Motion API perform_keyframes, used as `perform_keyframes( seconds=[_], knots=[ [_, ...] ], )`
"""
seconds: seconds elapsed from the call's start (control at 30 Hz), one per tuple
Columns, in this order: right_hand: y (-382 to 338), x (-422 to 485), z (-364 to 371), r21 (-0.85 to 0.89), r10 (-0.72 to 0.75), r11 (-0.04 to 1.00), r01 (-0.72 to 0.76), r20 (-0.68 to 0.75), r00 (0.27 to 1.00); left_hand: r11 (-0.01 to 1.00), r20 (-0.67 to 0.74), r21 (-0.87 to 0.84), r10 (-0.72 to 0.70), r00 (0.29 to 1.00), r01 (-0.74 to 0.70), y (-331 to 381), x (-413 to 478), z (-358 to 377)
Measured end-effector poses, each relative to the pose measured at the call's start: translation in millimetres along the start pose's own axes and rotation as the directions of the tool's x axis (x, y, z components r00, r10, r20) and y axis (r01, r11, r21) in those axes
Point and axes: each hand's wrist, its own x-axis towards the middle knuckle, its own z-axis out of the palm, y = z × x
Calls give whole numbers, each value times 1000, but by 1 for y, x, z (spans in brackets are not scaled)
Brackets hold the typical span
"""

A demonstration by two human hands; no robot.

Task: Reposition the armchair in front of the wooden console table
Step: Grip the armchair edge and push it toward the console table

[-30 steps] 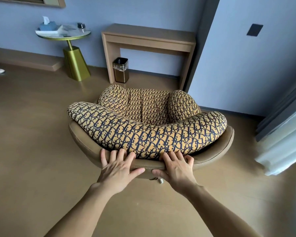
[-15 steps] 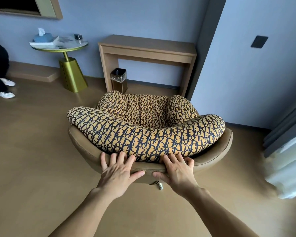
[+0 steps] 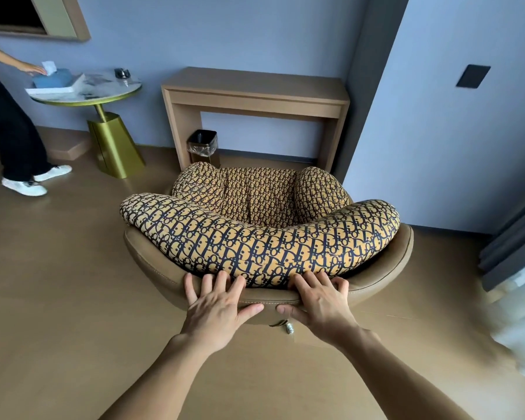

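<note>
The armchair [image 3: 264, 237] has a tan leather shell and yellow cushions with a dark blue pattern. I see it from behind, its seat facing the wooden console table [image 3: 255, 89] against the blue wall. The chair's front edge is close to the table's legs. My left hand [image 3: 217, 304] and my right hand [image 3: 319, 298] both rest on the top rim of the chair's back, fingers over the rim against the cushion, thumbs on the outer shell.
A small bin [image 3: 203, 146] with a plastic liner stands under the console table's left side. A round side table [image 3: 91, 92] on a gold base holds a tissue box and tray. A person [image 3: 15, 131] stands at far left. A wall corner [image 3: 367, 116] and curtains [image 3: 522, 268] lie to the right.
The armchair and I have moved closer to the console table. A person has stepped into view at the left and reaches toward the side table.
</note>
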Motion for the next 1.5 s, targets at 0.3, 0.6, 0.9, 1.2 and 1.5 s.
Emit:
perform_keyframes(
  seconds=[0.3, 0.6, 0.9, 1.2, 1.5],
  knots=[
    [24, 67, 2, 30, 0, 1000, 0, 4, 1000, 1000, 5, -7, -1, 1000, 1, -9, 68, -3],
    [48, 125, 5, 22, -12, 1000, 12, 2, 1000, 1000, 41, -26, -5, 999, 6, -12, 129, -10],
    [68, 186, 11, 37, -22, 999, 23, -32, 999, 998, 73, -58, -29, 997, 33, -17, 193, -15],
    [94, 228, 10, 1, -16, 1000, 16, 40, 999, 997, 90, -41, -55, 994, 59, -11, 237, -17],
    [82, 219, -12, -67, 62, 997, -47, 246, 967, 998, 168, -29, -46, 985, 51, -5, 227, -28]
  ],
)
